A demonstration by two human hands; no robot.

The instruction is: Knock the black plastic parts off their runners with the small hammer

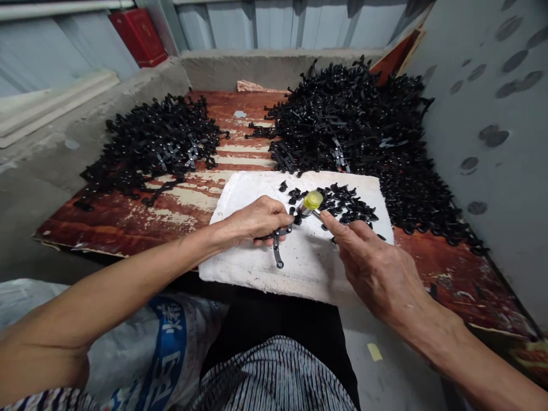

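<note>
My left hand point(257, 221) grips a black jointed metal strip point(278, 245) whose end hangs down over a white padded board point(274, 274). My right hand point(368, 262) holds the metal shaft of a small mallet with a yellow plastic face point(313, 200). The mallet head sits just above the strip, close to my left fingertips. A loose heap of small black pieces point(338, 204) lies on the board beside it. My hands hide part of the strip and the mallet's grip end.
Large heaps of black jointed parts point(149, 142) point(355, 125) lie on a worn red-brown wooden board point(115, 225), between concrete ledges point(240, 68). A grey spotted wall point(492, 142) rises to the right. A woven sack point(141, 348) and my striped lap point(274, 377) lie below.
</note>
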